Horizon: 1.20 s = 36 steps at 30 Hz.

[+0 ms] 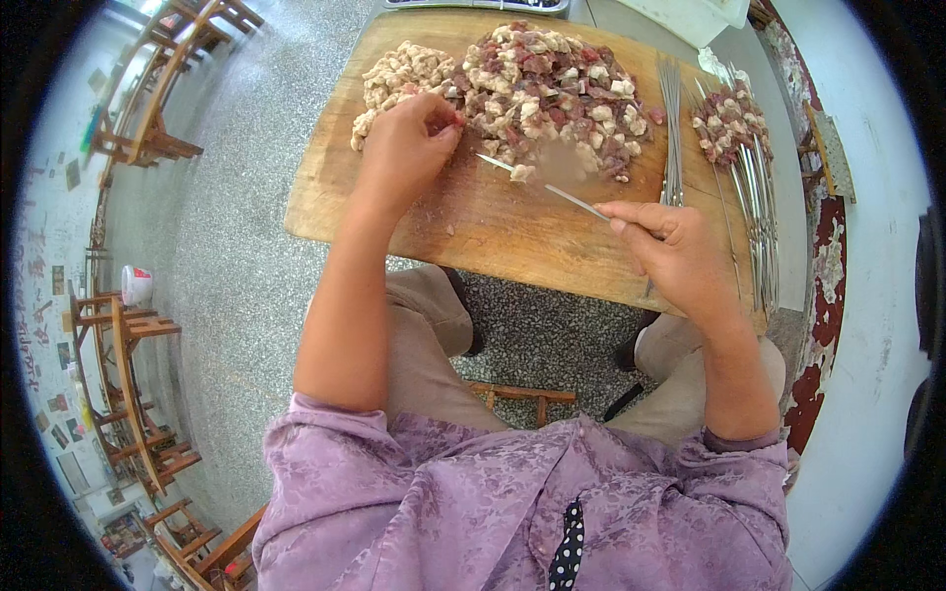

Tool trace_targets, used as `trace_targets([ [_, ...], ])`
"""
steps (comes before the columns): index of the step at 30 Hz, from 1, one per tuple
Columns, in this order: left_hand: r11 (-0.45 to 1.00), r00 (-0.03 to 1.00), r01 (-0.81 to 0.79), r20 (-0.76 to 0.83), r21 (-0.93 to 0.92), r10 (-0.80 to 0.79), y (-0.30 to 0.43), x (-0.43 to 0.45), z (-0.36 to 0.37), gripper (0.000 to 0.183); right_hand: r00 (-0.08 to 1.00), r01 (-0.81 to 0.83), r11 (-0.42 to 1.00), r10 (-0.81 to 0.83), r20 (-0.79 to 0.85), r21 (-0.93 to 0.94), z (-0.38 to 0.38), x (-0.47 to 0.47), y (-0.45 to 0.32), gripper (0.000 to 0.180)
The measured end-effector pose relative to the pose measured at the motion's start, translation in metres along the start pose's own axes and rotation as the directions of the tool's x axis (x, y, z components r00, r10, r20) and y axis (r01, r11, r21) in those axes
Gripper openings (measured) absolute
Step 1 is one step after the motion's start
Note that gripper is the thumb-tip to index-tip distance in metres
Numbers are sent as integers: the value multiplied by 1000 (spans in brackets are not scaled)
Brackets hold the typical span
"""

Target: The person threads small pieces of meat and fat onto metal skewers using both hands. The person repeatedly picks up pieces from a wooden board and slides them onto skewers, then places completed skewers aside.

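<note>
On a wooden board (488, 221) lie a large heap of red and white meat cubes (554, 89) and a smaller pile of pale fat pieces (406, 70). My right hand (661, 247) grips a flat metal skewer (576, 201) by its near end, its tip pointing up and left. A pale piece (522, 173) is on the skewer near the tip. My left hand (417, 140) pinches a small red piece of meat (452, 122) between thumb and fingers, beside the pale pile. A blurred patch covers part of the heap's front edge.
Bare skewers (670, 133) lie in a bundle right of the heap. Farther right are loaded skewers (732, 122) with meat at their far ends. A white plastic container (695, 18) and a metal tray (480, 6) stand beyond the board. Wooden stools (133, 325) stand at left.
</note>
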<state>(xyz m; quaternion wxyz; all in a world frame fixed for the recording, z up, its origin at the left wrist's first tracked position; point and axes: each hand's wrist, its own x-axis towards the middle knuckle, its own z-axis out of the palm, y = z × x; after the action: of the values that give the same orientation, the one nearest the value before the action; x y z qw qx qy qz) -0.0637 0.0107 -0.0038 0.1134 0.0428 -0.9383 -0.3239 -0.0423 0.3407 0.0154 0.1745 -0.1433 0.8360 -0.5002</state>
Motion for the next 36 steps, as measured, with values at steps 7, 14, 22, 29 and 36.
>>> trace_targets([
  [7, 937, 950, 76, 309, -341, 36, -1, -42, -5, 18, 994, -98, 994, 97, 43, 45, -26, -5, 3, 27],
  [14, 987, 964, 27, 265, -159, 17, 7, -40, -4, 16, 994, -79, 997, 79, 80, -1, -27, -6, -1, 26],
  [22, 980, 972, 74, 232, -183, -30, 8, -28, 4, 17, 997, -63, 992, 66, 26, -108, -20, 1, 8, 27],
  [29, 996, 967, -42, 249, -78, 60, 4, -28, 0, 17, 1000, -24, 996, 25, 4, -83, -14, 5, 12, 28],
  [36, 981, 975, 5, 218, -192, 38, 0, -33, -2, 17, 996, -58, 991, 66, 61, -123, -14, 2, 4, 27],
])
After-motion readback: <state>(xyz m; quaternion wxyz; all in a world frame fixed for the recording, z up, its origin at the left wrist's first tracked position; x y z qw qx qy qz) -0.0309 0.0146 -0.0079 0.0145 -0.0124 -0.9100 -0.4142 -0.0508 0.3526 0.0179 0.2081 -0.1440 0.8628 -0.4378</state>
